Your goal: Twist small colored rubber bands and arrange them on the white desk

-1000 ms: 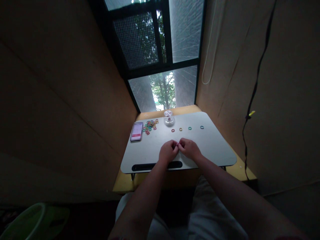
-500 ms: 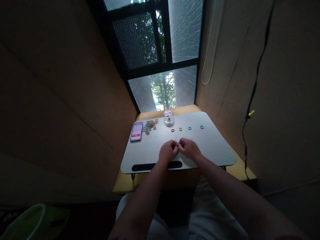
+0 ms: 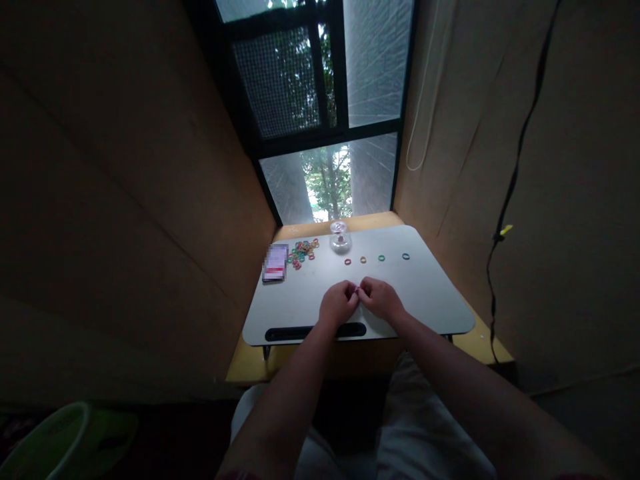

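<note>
My left hand and my right hand meet over the white tabletop, fingers closed in a pinch. Between their fingertips shows a small pink thing, perhaps a band; most of it is hidden by the fingers. Beyond the hands lie separate small ring-shaped bands in a row: a red band, a yellow band, a green band and a dark blue band. Farther left is a loose pile of mixed coloured bands.
A clear round container stands at the back of the white folding table. On its left edge lies a phone. A dark slot runs along the front. Walls rise on both sides, and a green basket is at lower left.
The view has shifted slightly. My hands stay pinched together in nearly the same place, and the bands on the table have not moved.
</note>
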Available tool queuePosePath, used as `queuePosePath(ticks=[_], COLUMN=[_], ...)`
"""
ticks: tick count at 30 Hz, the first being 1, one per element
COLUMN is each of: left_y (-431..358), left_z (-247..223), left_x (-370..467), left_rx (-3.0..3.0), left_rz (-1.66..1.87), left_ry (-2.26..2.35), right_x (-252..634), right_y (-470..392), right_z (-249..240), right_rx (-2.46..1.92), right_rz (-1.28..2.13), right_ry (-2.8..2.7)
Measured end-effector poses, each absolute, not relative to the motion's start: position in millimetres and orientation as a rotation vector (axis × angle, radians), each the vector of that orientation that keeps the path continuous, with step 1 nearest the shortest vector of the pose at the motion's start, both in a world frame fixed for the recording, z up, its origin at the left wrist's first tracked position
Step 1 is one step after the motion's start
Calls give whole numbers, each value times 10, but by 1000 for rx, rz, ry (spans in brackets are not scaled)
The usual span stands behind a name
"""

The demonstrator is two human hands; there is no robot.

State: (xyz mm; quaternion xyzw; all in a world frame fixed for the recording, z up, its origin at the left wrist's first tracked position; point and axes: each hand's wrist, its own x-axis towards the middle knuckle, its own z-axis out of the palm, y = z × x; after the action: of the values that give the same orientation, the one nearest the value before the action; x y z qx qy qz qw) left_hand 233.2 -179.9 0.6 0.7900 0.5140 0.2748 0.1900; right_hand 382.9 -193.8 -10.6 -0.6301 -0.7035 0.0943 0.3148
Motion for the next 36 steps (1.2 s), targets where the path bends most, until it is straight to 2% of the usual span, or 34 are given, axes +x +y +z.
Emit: queuePosePath(ticks=[36], left_y=[-1755], left_z=[-74], left_x=[2314], left_rx=[2210], left_rz=[829], left_ry=[1406], right_x=[3846], right_y=[-1938], right_z=[-107], right_rx=[-1567], right_rz=[283], right_ry=[-1851])
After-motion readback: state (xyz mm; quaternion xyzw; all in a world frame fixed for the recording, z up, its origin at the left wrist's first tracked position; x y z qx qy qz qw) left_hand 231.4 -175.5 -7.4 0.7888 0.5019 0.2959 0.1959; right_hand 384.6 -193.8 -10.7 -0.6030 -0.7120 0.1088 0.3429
